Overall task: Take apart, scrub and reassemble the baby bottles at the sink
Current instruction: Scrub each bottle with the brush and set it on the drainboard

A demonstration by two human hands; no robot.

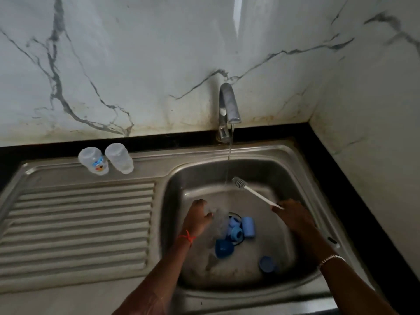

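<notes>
Printed bottle (pixel 93 160), plain bottle (pixel 119 158) standing together, far left on drainboard (pixel 79 212); third bottle (pixel 218 220), blurred, over drain (pixel 235 215); blue caps (pixel 223 248), rings (pixel 236 234) clustered there; brush (pixel 252 192) slanted, head far.

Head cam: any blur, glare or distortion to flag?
Head view: dim overall, sink shadowed; glare streak on the wall above the tap; clear bottle in the left hand smeared by motion blur; brush in the right hand fairly sharp; wide-angle lens bends the counter edge.
</notes>
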